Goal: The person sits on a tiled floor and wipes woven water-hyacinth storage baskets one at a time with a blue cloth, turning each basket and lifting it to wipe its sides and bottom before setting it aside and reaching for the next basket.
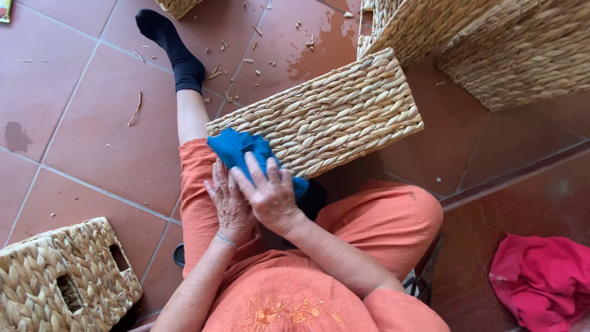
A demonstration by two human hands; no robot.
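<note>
I sit on a tiled floor with a woven straw basket (332,114) resting against my lap, its braided side facing up. A blue cloth (236,147) lies on the basket's near corner. My right hand (270,193) presses flat on the cloth, fingers spread over it. Beside it and partly under it, my left hand (227,206) lies on my orange trouser leg, touching the cloth's lower edge. A thin bracelet circles my left wrist.
A woven basket (61,276) with handle slots stands at lower left. Two more woven baskets (491,37) stand at the upper right. A pink cloth (544,280) lies at lower right on a darker step. Straw scraps litter the red tiles (92,135). My leg in a black sock (172,49) stretches forward.
</note>
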